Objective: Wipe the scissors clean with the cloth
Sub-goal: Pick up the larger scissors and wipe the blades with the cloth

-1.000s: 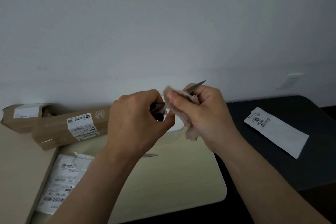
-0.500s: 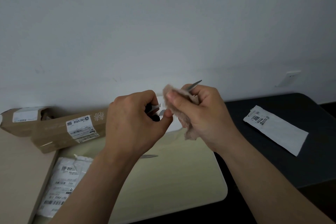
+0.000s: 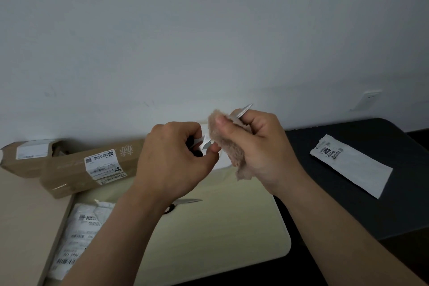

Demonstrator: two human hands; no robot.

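Observation:
I hold a pair of scissors [image 3: 242, 112] in the air above the table. My left hand [image 3: 173, 160] grips the dark handle end, mostly hidden in my fingers. My right hand [image 3: 257, 144] pinches a fuzzy beige cloth [image 3: 226, 144] around the metal blade. The blade tip pokes out up and right past my right fingers. A short bare stretch of metal shows between my two hands.
A second pair of scissors [image 3: 183, 202] lies on the pale yellow board [image 3: 220, 227] under my left wrist. Brown cardboard boxes [image 3: 69, 169] sit at the left, a white mail bag [image 3: 76, 239] below them. A white packet [image 3: 352, 165] lies on the black table [image 3: 348, 204] at the right.
My right hand with the cloth has slid slightly along the blade away from my left hand, baring a little more metal between them. The view has shifted slightly.

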